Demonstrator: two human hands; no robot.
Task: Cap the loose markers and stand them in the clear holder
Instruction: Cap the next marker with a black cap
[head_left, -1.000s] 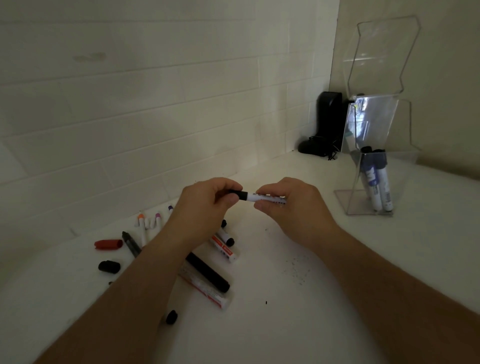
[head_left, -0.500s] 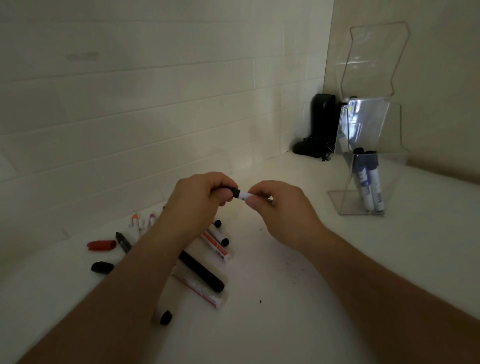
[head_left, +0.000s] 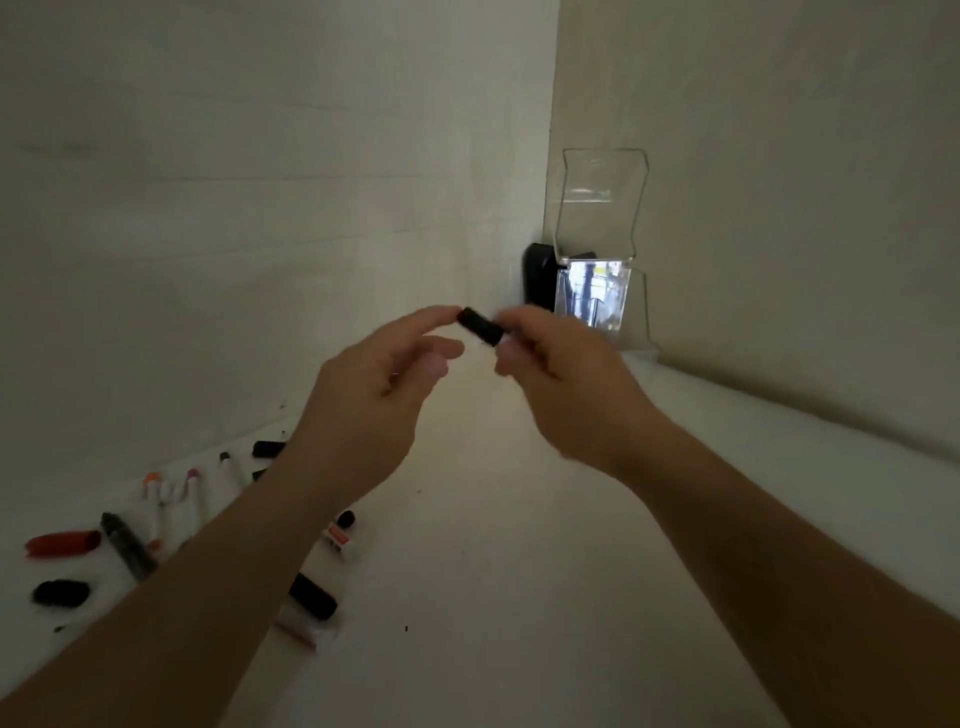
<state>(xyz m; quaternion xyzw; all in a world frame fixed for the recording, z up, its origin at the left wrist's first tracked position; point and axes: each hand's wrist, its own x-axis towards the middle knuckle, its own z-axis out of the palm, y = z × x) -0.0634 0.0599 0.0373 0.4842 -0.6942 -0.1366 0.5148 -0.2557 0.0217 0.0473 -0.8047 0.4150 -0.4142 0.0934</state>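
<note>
My right hand (head_left: 566, 384) is shut on a marker (head_left: 480, 326), of which only the black capped end shows, pointing up and left. My left hand (head_left: 379, 384) has its fingers apart; its index fingertip rests by the cap's end and the thumb is off it. Both hands are raised in front of the corner. The clear holder (head_left: 600, 228) stands behind my right hand, its lower part hidden. Loose markers lie at lower left: orange-tipped (head_left: 153, 486), purple-tipped (head_left: 191, 480), a dark one (head_left: 127, 545), a black one (head_left: 311, 597). A red cap (head_left: 62, 543) and a black cap (head_left: 60, 592) lie there too.
A black object (head_left: 537, 280) stands in the corner left of the holder. White walls close off the counter (head_left: 493, 597) on the left and at the back right. A white marker with a red label (head_left: 340, 540) lies beside my left forearm.
The cap has been pushed onto the marker. My left hand has let go and opened. Both hands have risen, and the view has tilted up, so the holder now sits behind my right hand.
</note>
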